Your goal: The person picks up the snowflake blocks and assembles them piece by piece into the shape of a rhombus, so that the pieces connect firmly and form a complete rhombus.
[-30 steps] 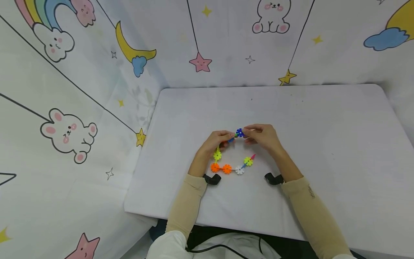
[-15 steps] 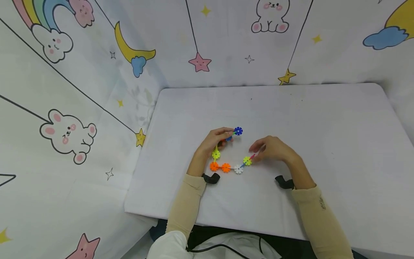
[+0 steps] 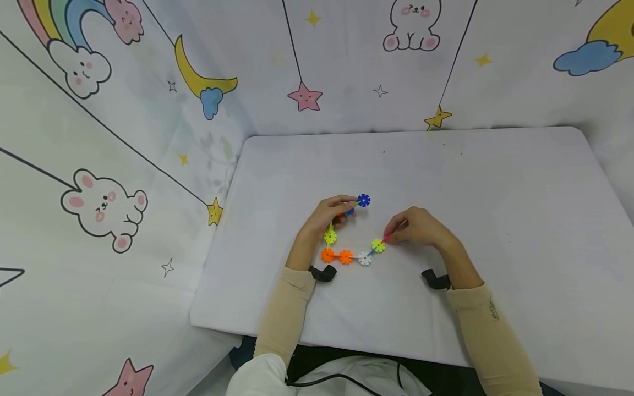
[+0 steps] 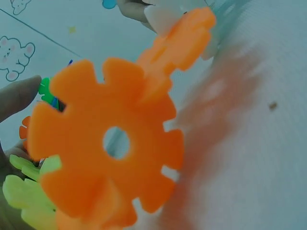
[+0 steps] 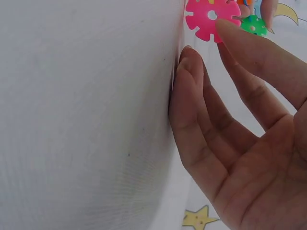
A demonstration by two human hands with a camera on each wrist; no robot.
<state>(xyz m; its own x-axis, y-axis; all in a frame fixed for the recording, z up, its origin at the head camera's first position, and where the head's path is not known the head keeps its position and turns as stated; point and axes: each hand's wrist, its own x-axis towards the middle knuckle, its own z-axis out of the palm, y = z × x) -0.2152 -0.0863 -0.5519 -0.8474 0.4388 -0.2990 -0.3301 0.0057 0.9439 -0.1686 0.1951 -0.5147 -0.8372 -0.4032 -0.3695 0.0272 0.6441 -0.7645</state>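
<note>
A curved chain of notched plastic discs lies between my hands. My left hand grips its far left stretch, where fingers partly hide the pieces. Past those fingertips a dark blue disc forms one end, with a green disc beside it. From the hand the chain runs through a yellow disc, two orange discs, a white disc and another yellow disc. At the other end, my right hand pinches a pink disc between thumb and finger; its remaining fingers curve near the tabletop.
The white table stretches around the chain, meeting a cartoon-printed cloth at the back and left. A black wrist mount juts from the left sleeve, another black mount from the right.
My right hand has let go of the dark blue disc, moved right and toward the body, and taken hold of the pink disc. The left hand keeps its grip, nearly unmoved.
</note>
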